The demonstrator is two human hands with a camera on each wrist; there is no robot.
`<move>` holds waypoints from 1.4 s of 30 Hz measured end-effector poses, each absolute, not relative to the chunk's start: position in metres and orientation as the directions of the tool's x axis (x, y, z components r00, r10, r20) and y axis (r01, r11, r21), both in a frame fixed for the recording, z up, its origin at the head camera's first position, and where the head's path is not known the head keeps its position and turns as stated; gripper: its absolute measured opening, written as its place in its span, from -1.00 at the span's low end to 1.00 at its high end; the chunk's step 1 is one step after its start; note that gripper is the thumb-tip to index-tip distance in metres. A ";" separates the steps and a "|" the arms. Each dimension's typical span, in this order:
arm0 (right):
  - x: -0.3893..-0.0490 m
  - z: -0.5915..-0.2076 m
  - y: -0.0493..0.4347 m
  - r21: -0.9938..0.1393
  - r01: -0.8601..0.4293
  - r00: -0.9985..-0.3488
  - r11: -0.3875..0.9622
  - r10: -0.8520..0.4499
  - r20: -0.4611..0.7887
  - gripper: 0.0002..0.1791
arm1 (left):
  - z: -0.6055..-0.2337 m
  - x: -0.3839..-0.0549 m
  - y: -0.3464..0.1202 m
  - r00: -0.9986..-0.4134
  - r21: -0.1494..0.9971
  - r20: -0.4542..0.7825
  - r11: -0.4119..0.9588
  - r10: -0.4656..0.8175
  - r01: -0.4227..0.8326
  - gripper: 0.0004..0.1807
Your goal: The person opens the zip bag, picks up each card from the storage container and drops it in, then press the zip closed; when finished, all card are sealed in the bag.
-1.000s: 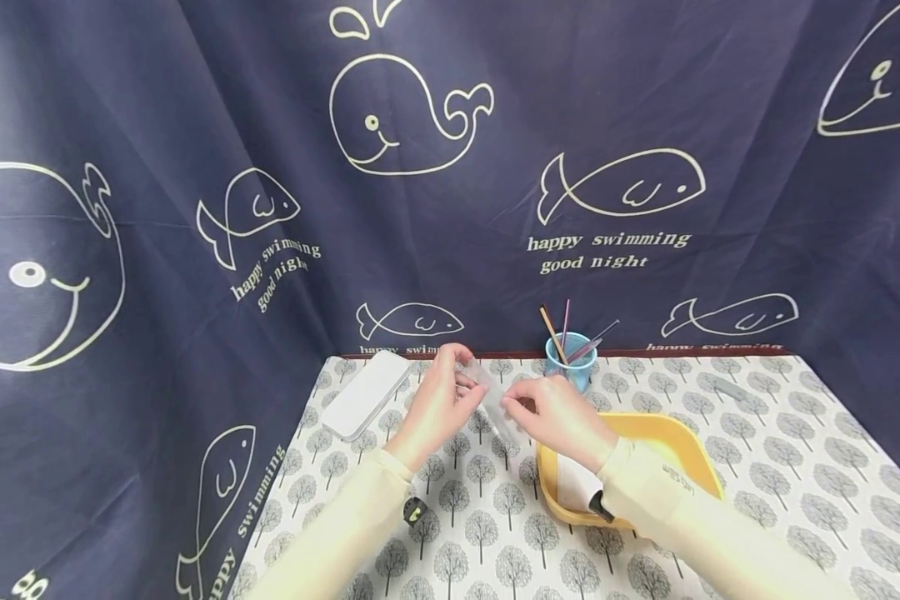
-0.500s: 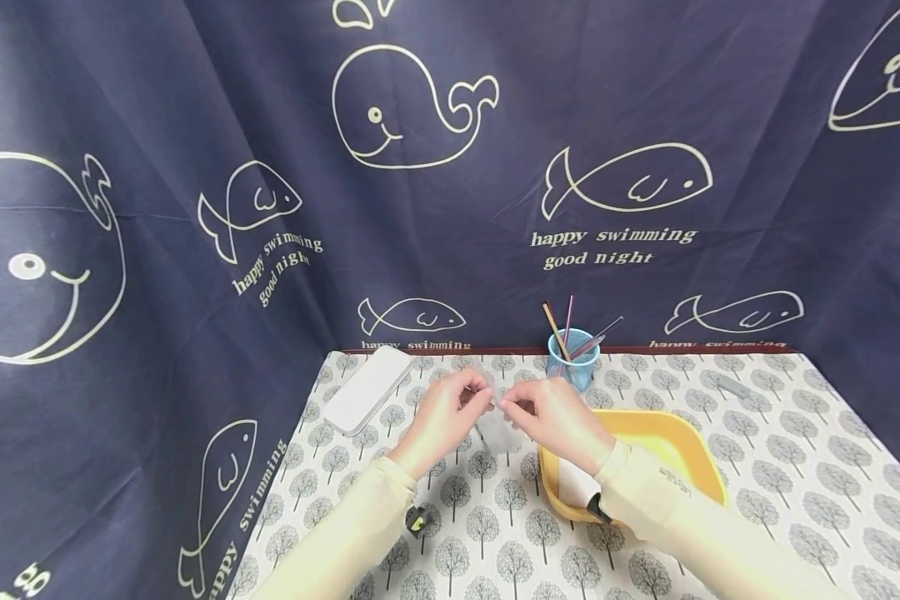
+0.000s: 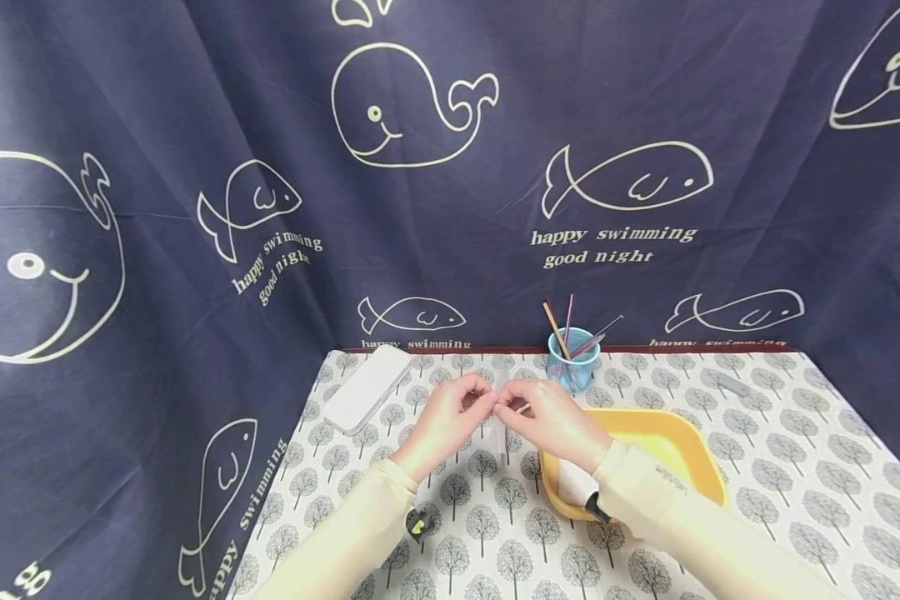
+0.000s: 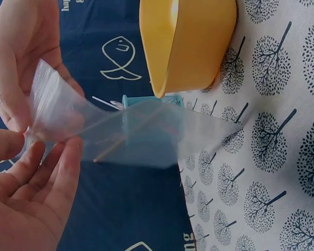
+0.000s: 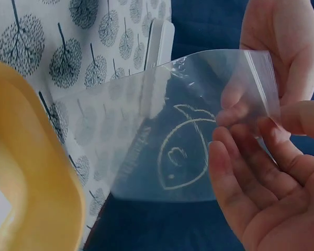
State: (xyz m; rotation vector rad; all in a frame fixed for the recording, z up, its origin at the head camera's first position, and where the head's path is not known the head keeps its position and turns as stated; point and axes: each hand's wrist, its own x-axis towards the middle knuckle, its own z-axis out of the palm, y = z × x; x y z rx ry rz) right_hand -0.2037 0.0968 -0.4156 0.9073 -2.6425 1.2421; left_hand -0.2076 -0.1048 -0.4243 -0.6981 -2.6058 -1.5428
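Note:
A clear plastic zip bag (image 4: 157, 136) hangs between both hands, its ribbed zip strip at the top and the rest flat and see-through. My left hand (image 3: 447, 421) pinches the zip edge between thumb and finger. Right beside it, my right hand (image 3: 558, 419) pinches the same edge, fingertips close to those of the left. In the right wrist view the bag (image 5: 162, 136) spreads below the fingers, with the cloth pattern showing through it. From the head view only a narrow strip of it appears under the hands.
A yellow basin (image 3: 663, 421) holding something white stands under my right forearm. Behind it is a blue cup (image 3: 573, 375) with several pens or sticks. A white case (image 3: 367, 390) lies back left. A small grey strip (image 3: 733, 386) lies back right. Curtains enclose the tree-print table.
My left hand has come down towards my right hand, and their fingertips have drawn together on the bag's zip edge. The bag has turned from slanting to hanging down nearly edge-on.

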 end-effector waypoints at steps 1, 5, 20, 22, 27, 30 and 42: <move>-0.205 -0.416 0.097 -0.688 -0.543 -0.819 0.482 -0.486 0.306 -0.92 | -0.425 -0.208 -0.106 -0.896 0.824 0.256 0.403 0.362 0.398 -0.88; -0.208 -0.416 0.100 -0.731 -0.525 -0.812 0.436 -0.513 0.277 -0.91 | -0.426 -0.209 -0.108 -0.890 0.812 0.265 0.412 0.371 0.413 -0.83; -0.213 -0.418 0.101 -0.748 -0.510 -0.812 0.424 -0.524 0.256 -0.84 | -0.421 -0.209 -0.112 -0.898 0.834 0.202 0.413 0.391 0.367 -0.78; -0.214 -0.419 0.101 -0.740 -0.518 -0.807 0.428 -0.530 0.258 -0.83 | -0.421 -0.209 -0.112 -0.896 0.842 0.197 0.400 0.397 0.363 -0.78; -0.214 -0.420 0.102 -0.726 -0.533 -0.799 0.435 -0.541 0.263 -0.82 | -0.422 -0.209 -0.113 -0.890 0.850 0.201 0.380 0.409 0.366 -0.78; -0.215 -0.420 0.101 -0.725 -0.538 -0.793 0.430 -0.550 0.262 -0.83 | -0.421 -0.208 -0.114 -0.893 0.853 0.192 0.381 0.407 0.356 -0.79; -0.211 -0.419 0.096 -0.654 -0.603 -0.751 0.456 -0.600 0.274 -0.93 | -0.422 -0.206 -0.117 -0.906 0.849 0.156 0.416 0.392 0.326 -0.86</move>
